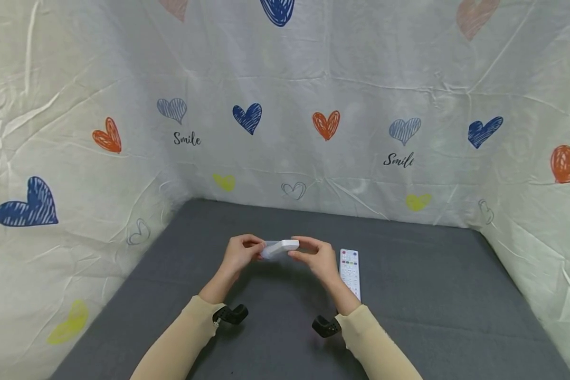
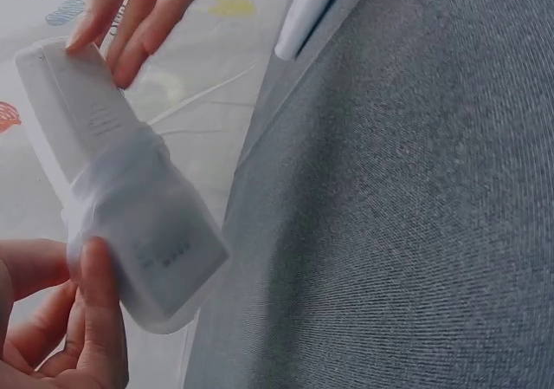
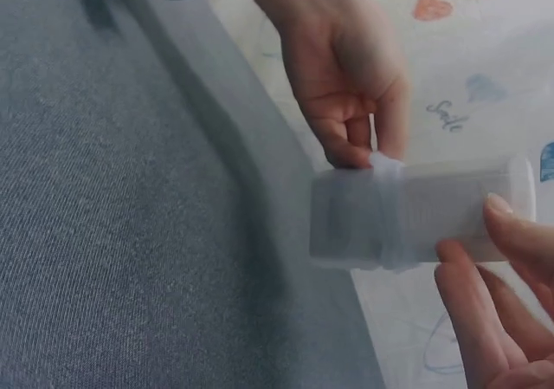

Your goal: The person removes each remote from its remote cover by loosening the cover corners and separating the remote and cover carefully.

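A white oblong device [image 2: 74,103] with small print on its flat face is held above the table between both hands. One end of it sits inside a translucent soft sleeve [image 2: 173,242], bunched into folds around the device's middle. My left hand [image 1: 237,256] pinches the sleeve at its gathered edge between thumb and fingers. At the other, bare end, my right hand [image 1: 319,259] grips the device, thumb on one side and fingers on the other, as the right wrist view shows. Dark print shows faintly through the sleeve.
A white remote control [image 1: 349,272] with coloured buttons lies on the dark grey tabletop [image 1: 432,285], just right of my right hand and partly behind that forearm. A pale curtain [image 1: 285,158] with printed hearts surrounds the table's back and sides. Each wrist wears a black camera [image 1: 326,326].
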A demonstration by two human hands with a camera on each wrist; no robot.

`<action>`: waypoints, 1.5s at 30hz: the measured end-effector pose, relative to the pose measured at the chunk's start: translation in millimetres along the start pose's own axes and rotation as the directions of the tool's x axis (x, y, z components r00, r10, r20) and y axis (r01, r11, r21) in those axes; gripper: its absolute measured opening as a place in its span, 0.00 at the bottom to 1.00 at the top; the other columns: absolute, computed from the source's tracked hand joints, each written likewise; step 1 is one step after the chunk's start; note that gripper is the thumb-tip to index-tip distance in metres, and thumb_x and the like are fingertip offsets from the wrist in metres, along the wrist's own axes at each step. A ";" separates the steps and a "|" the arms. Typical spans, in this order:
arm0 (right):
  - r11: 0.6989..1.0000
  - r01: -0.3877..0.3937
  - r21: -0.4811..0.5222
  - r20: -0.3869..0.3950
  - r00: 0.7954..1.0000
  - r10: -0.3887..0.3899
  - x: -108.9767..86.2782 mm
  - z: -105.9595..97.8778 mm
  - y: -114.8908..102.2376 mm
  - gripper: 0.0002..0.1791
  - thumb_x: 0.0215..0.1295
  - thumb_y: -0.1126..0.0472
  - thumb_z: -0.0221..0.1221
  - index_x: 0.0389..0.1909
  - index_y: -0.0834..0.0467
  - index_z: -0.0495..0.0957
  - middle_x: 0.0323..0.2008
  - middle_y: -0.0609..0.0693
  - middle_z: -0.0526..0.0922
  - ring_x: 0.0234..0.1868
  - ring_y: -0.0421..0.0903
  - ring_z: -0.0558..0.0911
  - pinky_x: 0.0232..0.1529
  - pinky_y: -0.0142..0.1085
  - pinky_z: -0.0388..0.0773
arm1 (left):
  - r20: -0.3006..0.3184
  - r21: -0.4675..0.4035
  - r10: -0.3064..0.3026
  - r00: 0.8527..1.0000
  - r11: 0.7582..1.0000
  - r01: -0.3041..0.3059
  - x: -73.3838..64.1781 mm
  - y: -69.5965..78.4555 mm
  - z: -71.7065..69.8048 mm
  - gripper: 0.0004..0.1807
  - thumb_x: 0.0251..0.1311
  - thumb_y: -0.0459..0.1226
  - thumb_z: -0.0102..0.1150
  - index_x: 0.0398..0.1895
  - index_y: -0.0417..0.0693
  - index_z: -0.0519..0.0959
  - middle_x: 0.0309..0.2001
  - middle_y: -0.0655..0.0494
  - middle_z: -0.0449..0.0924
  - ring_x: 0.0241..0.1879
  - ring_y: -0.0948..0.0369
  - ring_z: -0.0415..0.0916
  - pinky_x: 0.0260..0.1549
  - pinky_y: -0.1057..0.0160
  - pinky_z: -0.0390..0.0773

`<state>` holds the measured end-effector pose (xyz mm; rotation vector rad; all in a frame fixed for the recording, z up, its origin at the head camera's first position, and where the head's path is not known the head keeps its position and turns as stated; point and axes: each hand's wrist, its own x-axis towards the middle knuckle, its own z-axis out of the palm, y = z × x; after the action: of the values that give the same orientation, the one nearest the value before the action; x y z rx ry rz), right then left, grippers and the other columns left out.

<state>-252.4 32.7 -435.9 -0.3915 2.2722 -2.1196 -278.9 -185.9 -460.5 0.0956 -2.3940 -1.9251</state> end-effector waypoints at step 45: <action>0.932 -0.319 0.174 0.154 0.943 0.294 4.2 5.8 26.2 0.22 0.57 0.68 0.64 0.52 0.73 0.76 0.46 0.64 0.82 0.36 0.42 0.84 0.46 0.39 0.81 | -0.049 0.088 0.106 0.993 0.991 -0.101 -1.4 1.3 2.5 0.13 0.53 0.40 0.69 0.35 0.39 0.84 0.36 0.46 0.82 0.29 0.62 0.73 0.36 0.49 0.79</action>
<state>-260.0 27.6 -461.5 -0.1461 1.8882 -2.0668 -277.8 -183.0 -459.8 0.0263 -2.3959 -1.7545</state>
